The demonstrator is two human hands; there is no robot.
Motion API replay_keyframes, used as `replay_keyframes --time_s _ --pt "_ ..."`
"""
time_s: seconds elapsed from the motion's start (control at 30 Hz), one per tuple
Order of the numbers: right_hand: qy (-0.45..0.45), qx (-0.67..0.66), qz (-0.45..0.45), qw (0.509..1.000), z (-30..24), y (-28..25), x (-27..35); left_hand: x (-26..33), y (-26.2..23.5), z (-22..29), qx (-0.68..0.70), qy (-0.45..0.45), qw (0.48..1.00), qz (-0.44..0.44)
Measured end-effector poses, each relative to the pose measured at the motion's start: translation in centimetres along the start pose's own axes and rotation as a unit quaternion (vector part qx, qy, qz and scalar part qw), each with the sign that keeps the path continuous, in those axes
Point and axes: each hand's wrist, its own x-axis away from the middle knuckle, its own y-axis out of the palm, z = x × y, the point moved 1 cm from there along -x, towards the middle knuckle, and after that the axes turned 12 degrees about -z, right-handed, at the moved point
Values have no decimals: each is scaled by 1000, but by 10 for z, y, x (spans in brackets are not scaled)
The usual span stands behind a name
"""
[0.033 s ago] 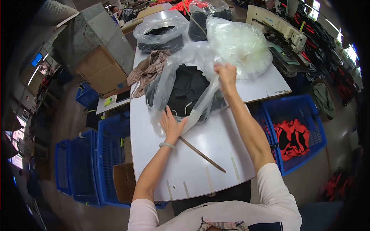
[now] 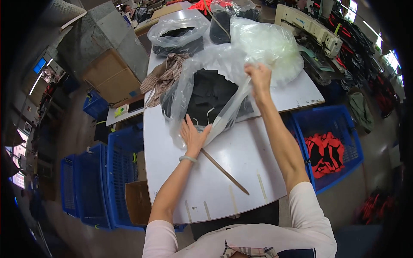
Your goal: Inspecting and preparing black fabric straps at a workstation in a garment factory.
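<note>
A clear plastic bag (image 2: 177,96) stands on the white table with its mouth spread, and stacked black fabric pieces (image 2: 209,92) show inside. My right hand (image 2: 259,78) is closed on the bag's far right rim, pulling the film taut. At the near rim, my left hand (image 2: 194,136) lies against the plastic with fingers stretched and thumb apart. Two pale, thin curved strips show just beyond its fingers. Below this hand, a slim wooden stick (image 2: 226,173) lies slantwise on the table, its upper end close to the wrist.
A checked cloth (image 2: 163,79) lies left of the bag. Behind are another bag of black pieces (image 2: 178,43) and a puffy whitish plastic bag (image 2: 266,45). A sewing machine (image 2: 307,28) stands at the right. Blue crates (image 2: 333,118) flank the table (image 2: 223,202); one holds red-and-black pieces.
My right hand has moved a little right and away from me with the rim. The bag's mouth is wider and shows more black fabric. My left hand has barely shifted.
</note>
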Motion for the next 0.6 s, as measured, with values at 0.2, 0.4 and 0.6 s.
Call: replay_keyframes --time_s 0.2,0.4,0.6 --pt "4 14 39 999 -5 -96 28 1 27 30 90 60 994 -18" --pt "-272 523 0 808 -11 -51 100 32 -5 29 -35 144 989 -25" --pt "-426 458 -114 772 -5 52 110 63 -7 25 -187 239 948 -95"
